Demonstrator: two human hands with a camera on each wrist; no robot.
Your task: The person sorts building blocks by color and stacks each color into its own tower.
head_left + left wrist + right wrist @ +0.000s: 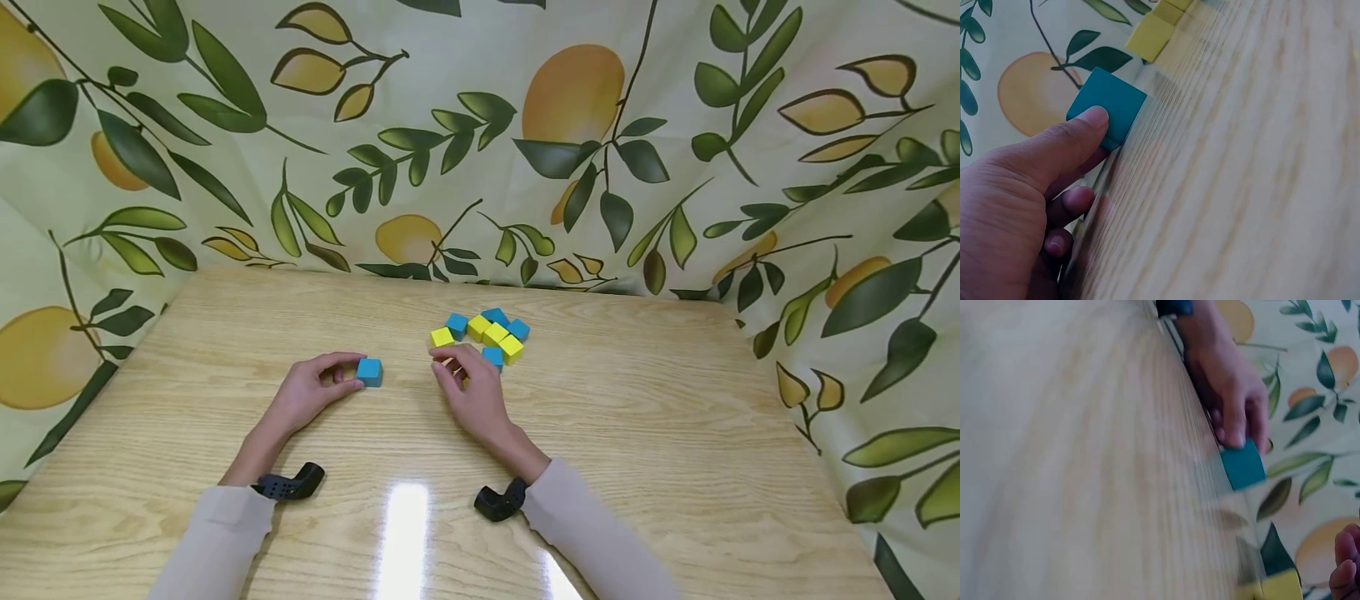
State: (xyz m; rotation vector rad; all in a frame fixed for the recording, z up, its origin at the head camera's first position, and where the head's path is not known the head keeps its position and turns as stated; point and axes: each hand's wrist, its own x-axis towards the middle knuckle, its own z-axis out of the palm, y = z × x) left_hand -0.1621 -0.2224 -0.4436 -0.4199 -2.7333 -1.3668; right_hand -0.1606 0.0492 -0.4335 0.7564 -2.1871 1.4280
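Observation:
My left hand (311, 390) pinches a blue cube (369, 372) between thumb and fingers, close over the wooden table. In the left wrist view the thumb lies on one face of this blue cube (1110, 103). My right hand (474, 396) hovers at the near side of a group of blue and yellow cubes, its fingers loosely bent with nothing between thumb and forefinger. Behind its knuckles a blue cube (492, 357) partly shows, and a bit of yellow is visible beneath the fingers. Only the fingertips of the right hand (1347, 562) appear in the right wrist view.
Several cubes cluster at the back middle of the table (637, 417), among them a yellow cube (442, 337) at the left and a blue cube (518, 330) at the right. A fruit-and-leaf patterned cloth (480, 192) hangs behind the table and at both sides.

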